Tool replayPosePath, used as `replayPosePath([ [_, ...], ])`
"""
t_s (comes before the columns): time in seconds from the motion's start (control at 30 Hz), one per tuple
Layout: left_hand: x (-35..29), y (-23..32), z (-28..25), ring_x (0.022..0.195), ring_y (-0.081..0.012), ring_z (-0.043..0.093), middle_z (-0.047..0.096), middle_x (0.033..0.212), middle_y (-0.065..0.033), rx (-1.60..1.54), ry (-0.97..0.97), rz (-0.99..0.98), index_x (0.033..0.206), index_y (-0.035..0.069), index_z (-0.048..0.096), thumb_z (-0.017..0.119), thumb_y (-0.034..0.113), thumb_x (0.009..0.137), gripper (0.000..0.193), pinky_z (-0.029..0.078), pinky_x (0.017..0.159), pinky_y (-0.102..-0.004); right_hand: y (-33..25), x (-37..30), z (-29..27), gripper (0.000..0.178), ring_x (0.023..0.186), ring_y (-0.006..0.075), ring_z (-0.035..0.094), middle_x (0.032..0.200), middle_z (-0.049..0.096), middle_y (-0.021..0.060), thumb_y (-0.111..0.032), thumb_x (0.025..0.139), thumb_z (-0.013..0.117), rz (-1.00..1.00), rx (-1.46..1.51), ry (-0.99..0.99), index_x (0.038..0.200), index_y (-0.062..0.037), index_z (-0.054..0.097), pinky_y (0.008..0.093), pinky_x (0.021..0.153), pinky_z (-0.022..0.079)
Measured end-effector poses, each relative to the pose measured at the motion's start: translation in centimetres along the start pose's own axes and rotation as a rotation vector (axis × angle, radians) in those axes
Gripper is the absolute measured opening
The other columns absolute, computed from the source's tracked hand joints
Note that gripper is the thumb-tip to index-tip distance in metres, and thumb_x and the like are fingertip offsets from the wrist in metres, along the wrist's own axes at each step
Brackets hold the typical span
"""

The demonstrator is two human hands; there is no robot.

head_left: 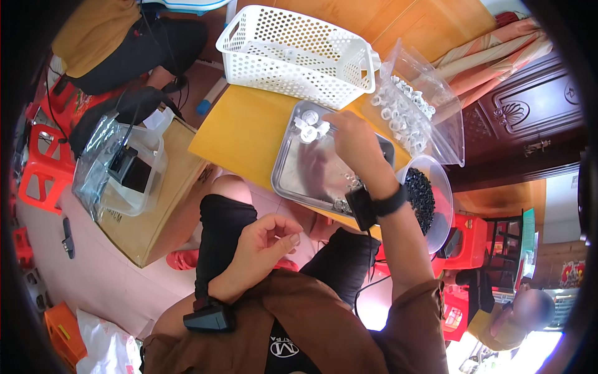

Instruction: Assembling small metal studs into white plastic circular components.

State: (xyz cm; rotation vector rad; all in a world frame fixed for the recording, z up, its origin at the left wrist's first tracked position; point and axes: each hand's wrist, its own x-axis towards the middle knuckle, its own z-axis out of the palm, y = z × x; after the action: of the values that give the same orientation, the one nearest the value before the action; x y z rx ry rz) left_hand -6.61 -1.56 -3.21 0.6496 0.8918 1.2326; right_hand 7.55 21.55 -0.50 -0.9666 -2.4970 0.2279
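I'm watching the right hand [352, 140] reaching over the steel tray [299, 177] at frame centre, fingers pinching among the white caps [309, 126] gathered there for easy picking. The left hand [265, 240] is hovering lower centre, loosely curled, pinching something tiny I can't identify.

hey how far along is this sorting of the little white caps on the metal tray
Early, by the look of it. Done: only a few white caps sit at the far corner of the metal tray. In hand: the right hand reaches over those caps; the left hand pinches something small above the lap. Left: the clear bag is full of white caps, and the bowl holds many small black pieces.
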Motion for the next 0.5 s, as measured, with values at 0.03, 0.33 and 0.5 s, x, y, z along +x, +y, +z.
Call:
replayPosePath([
  [0.03, 0.0, 0.1, 0.0, 0.083, -0.0111, 0.059, 0.058, 0.090, -0.0043, -0.003, 0.005, -0.002, 0.098, 0.001, 0.056, 0.061, 0.005, 0.088, 0.012, 0.050, 0.077, -0.0258, -0.2, 0.3, 0.6, 0.021, 0.085, 0.0309, 0.063, 0.088, 0.064, 0.0168, -0.004, 0.074, 0.059, 0.052, -0.139, -0.120, 0.094, -0.0045, 0.066, 0.0401, 0.074, 0.050],
  [0.33, -0.1, 0.5, 0.2, 0.073, -0.0123, 0.059, 0.060, 0.082, -0.0049, -0.067, 0.103, 0.032, 0.098, 0.002, 0.056, 0.060, 0.007, 0.088, 0.011, 0.048, 0.068, -0.0249, -0.1, -3.6, -2.8, 0.025, 0.068, 0.0234, 0.064, 0.082, 0.067, 0.0145, -0.010, 0.072, 0.067, 0.023, -0.062, -0.175, 0.097, -0.0043, 0.067, 0.0347, 0.061, 0.050],
  [0.5, 0.8, 0.2, 1.1, 0.090, -0.0133, 0.057, 0.056, 0.102, -0.0070, -0.023, 0.022, 0.081, 0.115, -0.001, 0.052, 0.065, 0.000, 0.083, 0.035, 0.051, 0.078, -0.0283, -6.7, -9.1, -6.7, 0.019, 0.060, 0.0086, 0.056, 0.071, 0.062, 0.0052, -0.012, 0.079, 0.064, 0.683, 0.858, -0.571, 0.094, -0.0006, 0.066, 0.0255, 0.054, 0.048],
])
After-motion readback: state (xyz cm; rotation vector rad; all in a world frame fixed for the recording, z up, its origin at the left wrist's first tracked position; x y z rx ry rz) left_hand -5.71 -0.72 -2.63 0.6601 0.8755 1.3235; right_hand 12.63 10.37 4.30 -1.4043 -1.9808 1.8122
